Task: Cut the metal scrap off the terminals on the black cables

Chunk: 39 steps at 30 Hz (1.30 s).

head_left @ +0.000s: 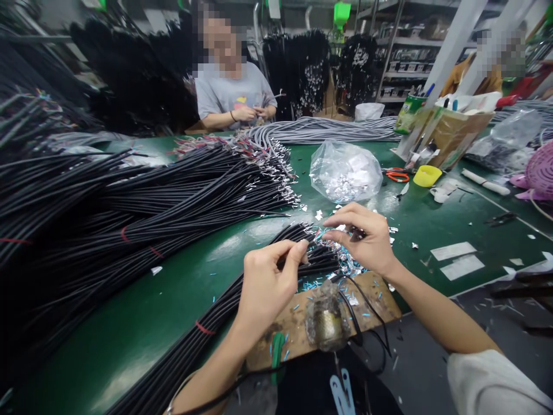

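Note:
My left hand (274, 276) is closed, thumb against forefinger, pinching a black cable near its stripped end. Thin coloured wires (318, 235) fan out from that end toward my right hand (363, 233). The thumb and fingers of my right hand come together at these wires, and a small dark object (358, 235) shows in its palm, too hidden to name. Under both hands lies a bundle of black cables (224, 311) tied with a red band. Bare wire ends and small blue sleeve bits (349, 262) are scattered beyond it.
A wooden board (289, 320) with a grimy metal block (326, 323) sits in front of me. Large black cable bundles (173, 202) cover the left. A clear bag (345, 173), orange-handled scissors (397, 174) and a yellow ring (427, 176) are farther back. Another person (235, 98) sits opposite.

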{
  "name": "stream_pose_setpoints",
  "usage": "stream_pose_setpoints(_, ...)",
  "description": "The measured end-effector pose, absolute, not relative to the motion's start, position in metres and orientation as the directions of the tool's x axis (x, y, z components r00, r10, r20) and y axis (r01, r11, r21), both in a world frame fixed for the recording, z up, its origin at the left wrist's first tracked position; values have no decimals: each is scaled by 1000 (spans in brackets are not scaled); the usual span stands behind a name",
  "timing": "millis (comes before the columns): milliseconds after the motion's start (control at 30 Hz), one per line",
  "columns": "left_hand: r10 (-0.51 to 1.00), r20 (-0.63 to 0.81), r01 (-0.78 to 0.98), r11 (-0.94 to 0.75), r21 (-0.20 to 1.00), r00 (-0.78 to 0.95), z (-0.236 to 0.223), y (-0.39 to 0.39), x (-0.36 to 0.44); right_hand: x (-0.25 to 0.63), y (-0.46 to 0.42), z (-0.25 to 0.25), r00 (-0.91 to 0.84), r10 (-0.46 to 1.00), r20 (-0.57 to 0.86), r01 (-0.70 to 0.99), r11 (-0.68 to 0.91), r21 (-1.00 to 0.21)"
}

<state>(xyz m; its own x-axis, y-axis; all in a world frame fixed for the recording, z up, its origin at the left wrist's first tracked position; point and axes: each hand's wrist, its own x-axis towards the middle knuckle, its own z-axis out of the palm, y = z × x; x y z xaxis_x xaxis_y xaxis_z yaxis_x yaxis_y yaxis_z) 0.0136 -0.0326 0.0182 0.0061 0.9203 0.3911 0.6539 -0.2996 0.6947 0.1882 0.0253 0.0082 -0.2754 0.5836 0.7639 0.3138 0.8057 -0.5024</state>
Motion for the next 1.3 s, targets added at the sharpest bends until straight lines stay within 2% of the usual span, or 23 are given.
stream_pose_setpoints(100, 922, 388, 632, -302, 714, 3, 17, -32, 13, 187, 24, 6, -249, 568, 784, 298, 815, -496)
stream_pose_setpoints(267, 935, 354, 604, -278, 747, -7, 15, -32, 13, 186, 18, 0, -235, 362, 902, 402, 881, -248)
stream_pose_setpoints(333, 936, 352, 607, -271, 747, -16, 14, -32, 13, 185, 16, -1, -247, 315, 916, 405, 893, -198)
stream_pose_setpoints(433, 923, 384, 629, -286, 723, -21, 14, -32, 15, 184, 15, -3, -264, 296, 918, 379, 907, -184)
stream_pose_setpoints(667, 880, 476, 691, -344, 635, 1, 14, -32, 14, 186, 16, 3, -381, 420, 823, 372, 885, -279)
stream_pose_setpoints(800, 875, 484, 693, -365, 622, 27, 16, -28, 7, 183, 16, 7, -491, 525, 695, 251, 850, -464)
stream_pose_setpoints(867, 883, 468, 689, -362, 629, 36, 16, -27, 6, 184, 22, 6, -528, 565, 633, 247, 816, -522)
stream_pose_setpoints(933, 884, 467, 683, -348, 642, 12, 14, -28, 7, 191, 35, 4, -428, 628, 650, 336, 778, -531)
stream_pose_setpoints(967, 882, 471, 674, -338, 657, -17, 13, -29, 8, 196, 43, 4, -304, 664, 683, 385, 742, -550)
stream_pose_setpoints(1067, 887, 450, 589, -308, 747, -106, 10, -30, 10, 209, 61, 5, 164, 738, 655, 315, 590, -744)
stream_pose_setpoints(1100, 895, 430, 548, -301, 780, -121, 10, -30, 11, 210, 62, 6, 199, 757, 623, 296, 559, -774)
stream_pose_setpoints(1167, 912, 391, 481, -290, 827, -121, 10, -29, 11, 206, 55, 10, 26, 814, 580, 302, 547, -781)
stream_pose_setpoints(1233, 917, 380, 454, -289, 843, -124, 10, -29, 11, 195, 40, 11, -195, 776, 599, 287, 629, -722)
stream_pose_setpoints(1300, 909, 393, 454, -296, 840, -135, 10, -28, 12, 185, 27, 11, -278, 726, 629, 233, 686, -689)
